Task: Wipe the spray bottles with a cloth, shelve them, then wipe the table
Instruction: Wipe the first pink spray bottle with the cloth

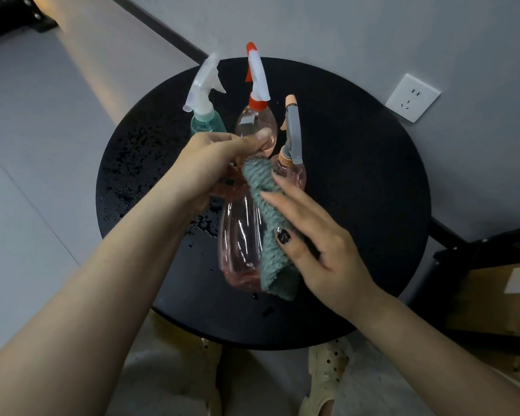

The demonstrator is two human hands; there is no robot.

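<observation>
A: Hands both busy. Left hand [213,157] clamped round the top of a pink bottle [240,235], tilted above the bench [357,205]. Right hand [309,235], fingers straight, pressing a cloth [267,217] flat on the bottle's side.

B: Handling?

A: Thin clear plastic, little liquid low in it, so probably light and springy. Looks wet, likely slippery. Neck the safest hold. Cloth soft, folds round the curve.

B: Room?

A: Tight behind. Three more upright just past the hands: teal bottle [206,121], red-cap bottle [257,121], grey-trigger bottle [293,169] nearly touching the cloth. Water drops [126,196] on the left. Near edge close, right half open. Shelf not in view.
</observation>
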